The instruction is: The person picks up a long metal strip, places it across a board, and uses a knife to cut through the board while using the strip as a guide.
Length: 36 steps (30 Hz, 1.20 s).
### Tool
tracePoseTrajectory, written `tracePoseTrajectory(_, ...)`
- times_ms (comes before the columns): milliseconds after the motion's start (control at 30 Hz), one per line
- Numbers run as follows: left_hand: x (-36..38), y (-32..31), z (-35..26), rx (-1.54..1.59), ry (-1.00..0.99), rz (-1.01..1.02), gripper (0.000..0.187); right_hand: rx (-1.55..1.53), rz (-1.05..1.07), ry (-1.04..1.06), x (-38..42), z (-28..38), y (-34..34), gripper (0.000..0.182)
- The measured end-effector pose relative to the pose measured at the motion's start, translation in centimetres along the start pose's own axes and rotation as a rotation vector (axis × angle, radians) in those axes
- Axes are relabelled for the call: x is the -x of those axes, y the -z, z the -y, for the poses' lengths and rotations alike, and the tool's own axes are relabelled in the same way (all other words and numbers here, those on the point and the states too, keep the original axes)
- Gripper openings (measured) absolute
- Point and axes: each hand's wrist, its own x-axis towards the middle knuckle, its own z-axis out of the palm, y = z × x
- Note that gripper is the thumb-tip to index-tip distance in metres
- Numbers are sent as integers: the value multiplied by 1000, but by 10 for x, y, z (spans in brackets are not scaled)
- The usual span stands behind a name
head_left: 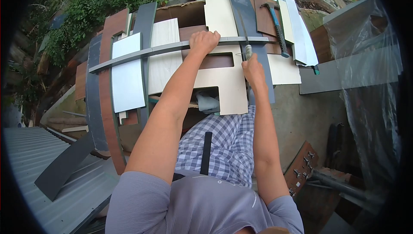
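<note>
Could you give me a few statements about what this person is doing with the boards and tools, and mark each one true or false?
1. The left hand presses on a long grey strip. True.
2. The right hand is empty. False: it grips a slim tool with a blade.
3. A hammer lies on the boards. True.
4. The hammer is in the left hand. False: no hand touches it.
5. The pale board has a rectangular cutout. True.

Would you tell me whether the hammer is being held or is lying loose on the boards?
Lying loose. The hammer rests on the stacked boards, apart from both hands; the right hand holds a different thin tool.
</note>
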Motion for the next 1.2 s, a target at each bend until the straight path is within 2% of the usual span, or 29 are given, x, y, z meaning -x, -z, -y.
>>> tracePoseTrajectory(100, 1, -2, 0, 13, 7, 12, 52, 10, 6, -34, 14, -4, 2, 28)
tracePoseTrajectory(233, 1, -4, 2, 39, -20, -21, 53, -29, 77, -109, 86, -17, 12, 29)
tracePoseTrajectory(300, -1, -6, 3, 46, -15, -27, 54, -24, 93, -135, 96, -20, 13, 27)
tracePoseTrajectory(400, 1, -8, 3, 40, -24, -29, 54, -35, 86, -125, 86, -25, 11, 28)
tracePoseTrajectory(533, 1, -5, 2, 30, -22, -24, 54, 6, 47, -54, 17, -8, 6, 29)
tracePoseTrajectory(633, 0, -5, 1, 21, -14, -30, 54, 41, 25, -19, -4, 1, 1, 30)
tracePoseTrajectory(700, -1, -7, 3, 21, -15, -34, 55, 55, 17, -20, -3, 2, 2, 30)
tracePoseTrajectory(967, -1, -6, 3, 38, -15, -23, 52, -15, 80, -135, 94, -23, 9, 29)
tracePoseTrajectory(1200, 0, -8, 3, 22, -11, -40, 52, 1, 32, -47, 11, -7, 6, 28)
